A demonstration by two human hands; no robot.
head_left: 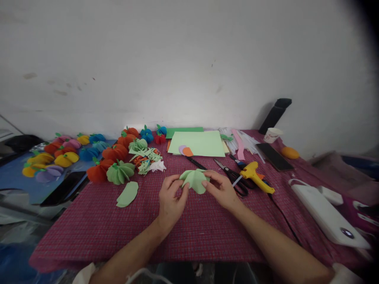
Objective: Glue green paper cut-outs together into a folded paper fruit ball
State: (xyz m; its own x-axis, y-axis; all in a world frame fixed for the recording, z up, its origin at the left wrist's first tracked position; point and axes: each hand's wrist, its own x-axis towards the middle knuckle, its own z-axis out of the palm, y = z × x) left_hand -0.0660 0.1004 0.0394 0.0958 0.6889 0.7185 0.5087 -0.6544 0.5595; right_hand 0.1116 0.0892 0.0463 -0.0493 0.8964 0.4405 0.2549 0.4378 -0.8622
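Because the pale green folded paper [196,180] looks thin and many-leaved, we would expect it to weigh next to nothing, to bend readily and to crease or tear if squeezed hard. Its dry surface should give our skin enough grip without pressure, so we would take it lightly by the outer edges, keeping the middle of the leaves uncrushed. It sits between our two hands, near the middle of the red checked cloth [195,240], and touches both. Our left hand [172,200] has thumb and fingers closed on its left edge; our right hand [221,189] pinches the right edge the same way, so the leaves spread between the fingertips. Whether its underside meets the cloth we cannot tell. To the left of our left hand, well apart from it, lies a flat pale green cutout [128,194]. Just beside our right hand are the black scissors [243,191] and the yellow glue gun [252,173], its nozzle angled towards our wrist.
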